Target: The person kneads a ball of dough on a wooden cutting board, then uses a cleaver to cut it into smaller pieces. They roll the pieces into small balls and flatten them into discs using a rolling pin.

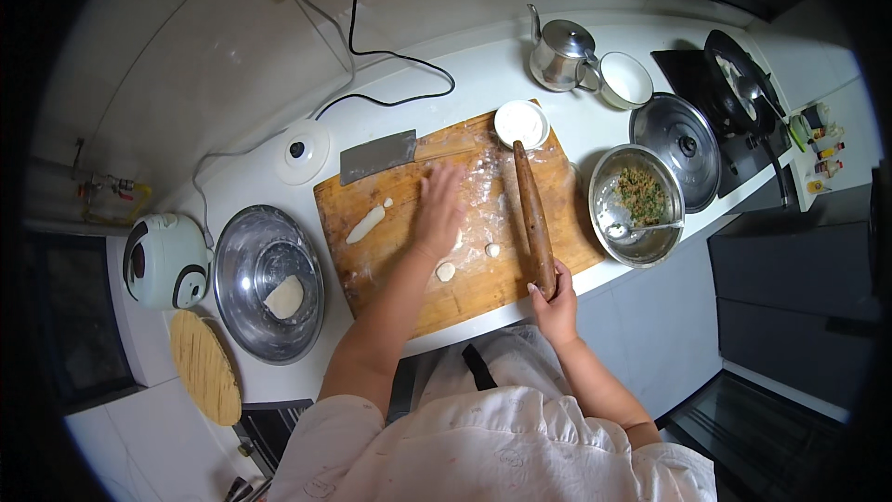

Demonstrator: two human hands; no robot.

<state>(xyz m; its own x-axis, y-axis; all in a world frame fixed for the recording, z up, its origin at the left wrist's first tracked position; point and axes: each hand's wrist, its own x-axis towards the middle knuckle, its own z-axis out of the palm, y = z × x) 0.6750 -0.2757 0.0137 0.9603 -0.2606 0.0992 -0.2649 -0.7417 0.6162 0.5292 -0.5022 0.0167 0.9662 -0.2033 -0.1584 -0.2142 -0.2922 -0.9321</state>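
Note:
My right hand [557, 309] grips the near end of a wooden rolling pin [532, 218], which slants over the right part of the floured cutting board [395, 279]. The pin's far tip reaches the small white bowl of flour [521, 121]. Over the middle of the board my left hand [440, 211] is stretched out, its fingers slightly blurred, with nothing visible in it. Small dough pieces [446, 271] lie near the left wrist and toward the pin. Left of that hand is a dough strip [366, 224]. A cleaver [378, 158] lies along the board's far edge.
At left stand a steel basin [234, 270] with a dough lump [284, 297], a rice cooker [165, 260] and a white lid [302, 152]. To the right are a bowl of filling [644, 197] with a spoon, a pot lid [676, 149], a kettle [561, 60], an empty bowl [625, 80] and a pan [734, 84].

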